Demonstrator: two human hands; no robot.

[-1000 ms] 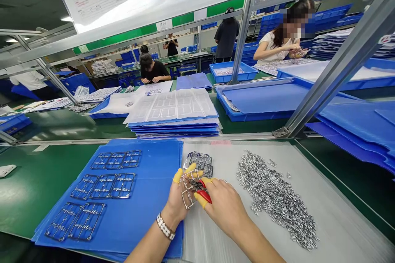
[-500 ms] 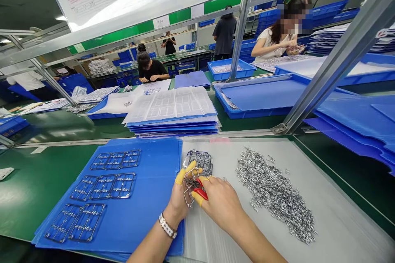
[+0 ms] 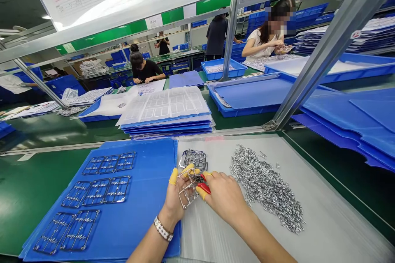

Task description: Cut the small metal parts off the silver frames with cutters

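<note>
The left hand (image 3: 175,201) grips a metal frame (image 3: 187,193) against red-handled cutters (image 3: 204,189) in the right hand (image 3: 224,197), over a gray sheet (image 3: 308,213), with a pile of metal parts (image 3: 265,187) at right and frames (image 3: 95,193) on a blue sheet (image 3: 154,164) at lower left.

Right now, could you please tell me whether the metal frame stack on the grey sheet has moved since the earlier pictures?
No, the frame stack stays just right of the edge of the blue sheet; only the view has shifted.

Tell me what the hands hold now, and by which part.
The left hand holds a thin silver metal frame by its edge; the right hand grips red-handled metal cutters by the handles.
</note>
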